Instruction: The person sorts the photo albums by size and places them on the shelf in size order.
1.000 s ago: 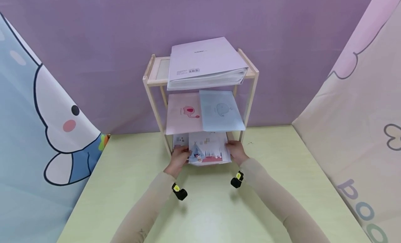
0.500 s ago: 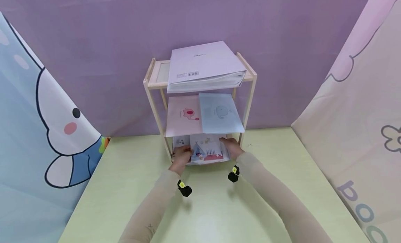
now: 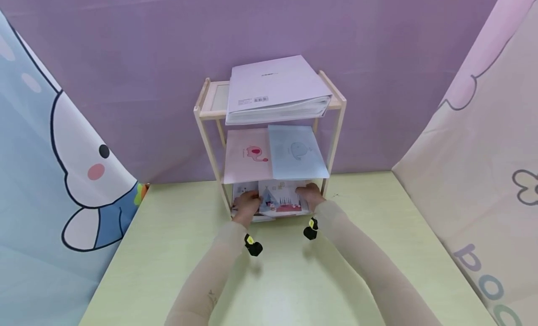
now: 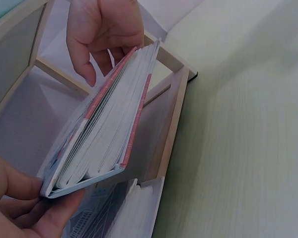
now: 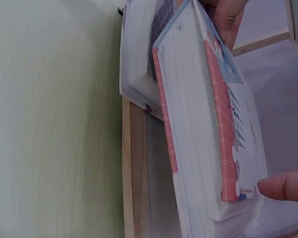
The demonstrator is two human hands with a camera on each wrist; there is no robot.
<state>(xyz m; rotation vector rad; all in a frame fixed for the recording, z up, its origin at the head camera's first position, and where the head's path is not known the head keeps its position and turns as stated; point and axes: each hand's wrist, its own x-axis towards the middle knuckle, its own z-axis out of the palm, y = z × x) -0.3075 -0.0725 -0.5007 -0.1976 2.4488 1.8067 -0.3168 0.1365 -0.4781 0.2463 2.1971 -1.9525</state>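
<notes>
A thick photo album [image 3: 283, 201] with a tent and red-fence picture on its cover lies tilted at the bottom shelf of a small wooden rack [image 3: 337, 130]. My left hand [image 3: 247, 205] pinches its left, spine-side edge, thumb above and fingers below, as the left wrist view shows. At the opposite edge my right hand [image 3: 312, 195] holds the album, its thumb at the cover; its fingertips are partly hidden. Another thick album [image 4: 134, 213] sits on the same shelf, beneath the left part of the held one. In the right wrist view the held album's page edges [image 5: 188, 114] face the camera.
On the middle shelf lie a pink album [image 3: 245, 155] and a blue album [image 3: 298, 153]. A large pale purple binder [image 3: 277, 85] covers most of the top shelf. The rack stands on a light wooden table [image 3: 168, 251] against a purple backdrop [image 3: 126, 60].
The held album has moved farther back into the bottom shelf and slightly right. My left hand has shifted right and my right hand a little left, inward over the album.
</notes>
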